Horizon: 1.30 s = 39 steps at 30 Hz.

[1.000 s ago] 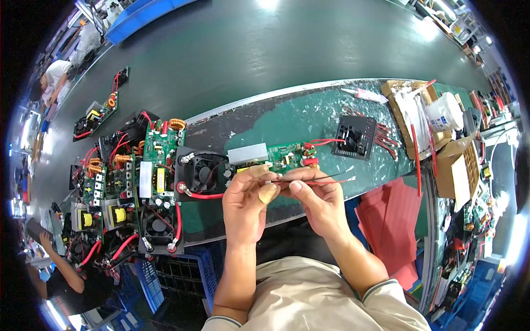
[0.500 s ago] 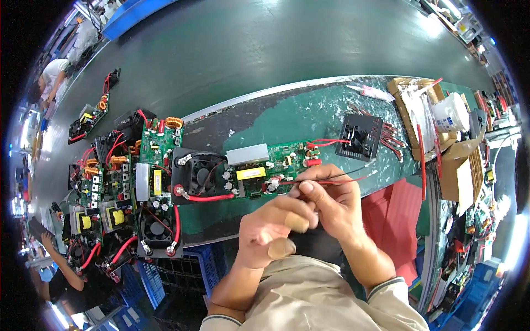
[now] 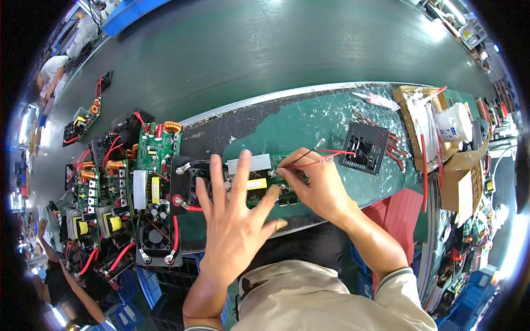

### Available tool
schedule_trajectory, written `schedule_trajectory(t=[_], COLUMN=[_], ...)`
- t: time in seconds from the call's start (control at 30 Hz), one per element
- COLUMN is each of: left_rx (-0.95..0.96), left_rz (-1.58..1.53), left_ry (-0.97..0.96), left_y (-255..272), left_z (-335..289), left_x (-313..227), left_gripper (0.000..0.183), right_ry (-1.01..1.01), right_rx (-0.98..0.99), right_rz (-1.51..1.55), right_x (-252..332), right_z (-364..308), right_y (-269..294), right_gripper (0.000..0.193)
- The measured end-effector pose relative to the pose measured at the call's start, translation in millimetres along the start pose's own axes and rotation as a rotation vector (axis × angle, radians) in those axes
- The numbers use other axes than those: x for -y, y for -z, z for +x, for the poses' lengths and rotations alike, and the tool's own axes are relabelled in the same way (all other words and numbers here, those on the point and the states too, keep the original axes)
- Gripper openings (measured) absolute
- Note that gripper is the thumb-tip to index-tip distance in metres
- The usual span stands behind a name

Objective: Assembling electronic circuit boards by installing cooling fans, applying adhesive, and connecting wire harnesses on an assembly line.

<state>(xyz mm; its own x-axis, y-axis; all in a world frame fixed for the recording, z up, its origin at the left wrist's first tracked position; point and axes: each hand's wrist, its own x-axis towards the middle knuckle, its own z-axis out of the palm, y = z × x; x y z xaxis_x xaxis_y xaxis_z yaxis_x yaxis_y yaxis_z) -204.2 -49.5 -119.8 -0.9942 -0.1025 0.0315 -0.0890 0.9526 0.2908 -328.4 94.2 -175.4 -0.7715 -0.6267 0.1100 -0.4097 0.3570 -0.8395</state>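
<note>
**Thin wires pinched over the board**

The right hand's [image 3: 320, 185] grip pinches thin wires [image 3: 314, 147] at the green circuit board [image 3: 281, 158], which lies on the surface [image 3: 353, 189] between the fan [image 3: 191, 186] and the black panel [image 3: 364, 148]. The left hand [image 3: 228, 229] holds nothing, its fingers spread over the board's near side. A light pinch close to the ends would guide them best; whether they touch the board is hard to tell. The heatsink [image 3: 255, 163] is smooth, grey and blocky; the surface is scuffed, white-flecked.

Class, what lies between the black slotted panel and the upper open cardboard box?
In the head view, a bunch of red wires lies there, beside the black slotted panel.
</note>
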Motion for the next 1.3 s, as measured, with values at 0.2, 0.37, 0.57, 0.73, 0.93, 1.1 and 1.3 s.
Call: schedule_trajectory(t=[0.2,0.37,0.57,0.73,0.93,1.1,1.3], left_rx=[0.161,0.192,0.198,0.117,-0.202,-0.197,-0.222], left_rz=[0.009,-0.031,-0.054,-0.162,-0.312,-0.552,-0.485], left_ry=[-0.049,-0.031,-0.022,-0.029,0.012,-0.045,-0.028], left_y=[-6.4,-11.0,-11.0,-3.4,-16.5,-10.8,-23.9], left_z=[8.7,11.4,7.7,6.8,38.7,53.0,55.5], left_x=[-3.6,-1.5,1.0,8.3,8.5,16.3,11.9], left_gripper=[0.063,0.067,0.068,0.054,0.038,0.031,0.022], right_ry=[0.036,0.038,0.065,0.079,0.091,0.149,0.243], right_rx=[0.039,0.047,0.058,0.061,0.070,0.065,0.040], right_rz=[-0.007,-0.024,-0.048,-0.080,-0.085,-0.209,-0.239], right_x=[4.9,6.5,6.1,6.1,4.1,1.4,-4.4], right_z=[2.0,5.9,6.3,6.5,7.1,5.8,6.9], right_y=[-1.4,0.9,-1.2,-3.0,-2.7,-7.3,-6.1], right_gripper=[0.008,0.009,0.010,0.011,0.011,0.020,0.019])
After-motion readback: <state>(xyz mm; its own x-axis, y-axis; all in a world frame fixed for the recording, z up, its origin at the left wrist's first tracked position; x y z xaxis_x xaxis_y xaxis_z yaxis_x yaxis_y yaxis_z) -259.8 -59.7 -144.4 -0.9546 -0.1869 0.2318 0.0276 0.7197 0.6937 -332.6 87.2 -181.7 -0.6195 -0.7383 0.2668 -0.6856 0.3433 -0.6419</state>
